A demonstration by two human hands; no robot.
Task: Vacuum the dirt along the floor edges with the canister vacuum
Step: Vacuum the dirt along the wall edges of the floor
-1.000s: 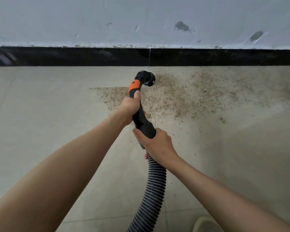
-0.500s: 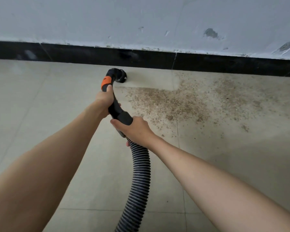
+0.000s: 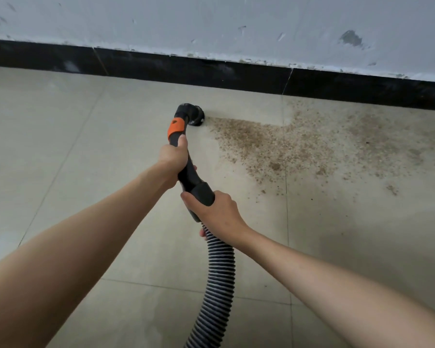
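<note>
My left hand grips the black vacuum handle just below its orange band. Lower down, my right hand grips the cuff where the ribbed grey hose joins the handle. The round black nozzle rests on the beige tiled floor, at the left end of a patch of brown dirt that spreads to the right along the black skirting. The canister is out of view.
A scuffed white wall rises above the skirting. Thinner dirt is scattered further right. The hose trails out of the bottom edge between my arms. Bare tiles lie to the left of the nozzle.
The nozzle has moved left across the dirt to its left edge, and a cleaned strip now shows next to the skirting. Both hands keep their grip.
</note>
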